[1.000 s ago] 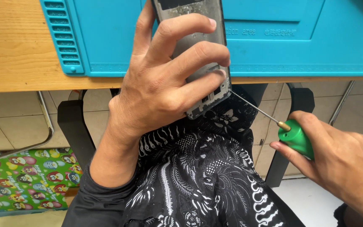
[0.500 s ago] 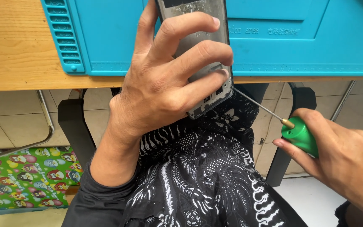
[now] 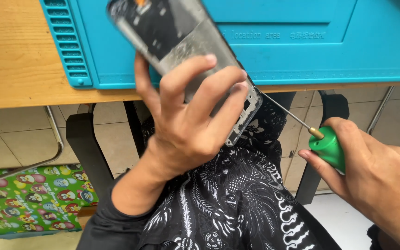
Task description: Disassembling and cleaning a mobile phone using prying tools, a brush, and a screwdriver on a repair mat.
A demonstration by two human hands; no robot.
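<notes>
At the far left a colourful patterned mat (image 3: pixel 28 203) lies on the tiled floor under a wooden table (image 3: pixel 19 69), beside a black chair leg (image 3: pixel 86 153). On the table lies a blue work mat (image 3: pixel 302 41) with a ribbed left edge. Over its near edge, the left hand (image 3: pixel 186 129) holds an opened phone (image 3: pixel 186 51), tilted with its top toward the upper left; the fingers (image 3: pixel 211 88) are wrapped across its bare grey inner side and the thumb lies along its left edge, so the grip is closed firmly on it. Below is a black and white patterned garment (image 3: pixel 228 203). To the right, the right hand (image 3: pixel 376 176) is closed around the green handle of a screwdriver (image 3: pixel 327 148), whose thin metal shaft slants up-left to the phone's lower right edge, the tip appearing to touch it.
</notes>
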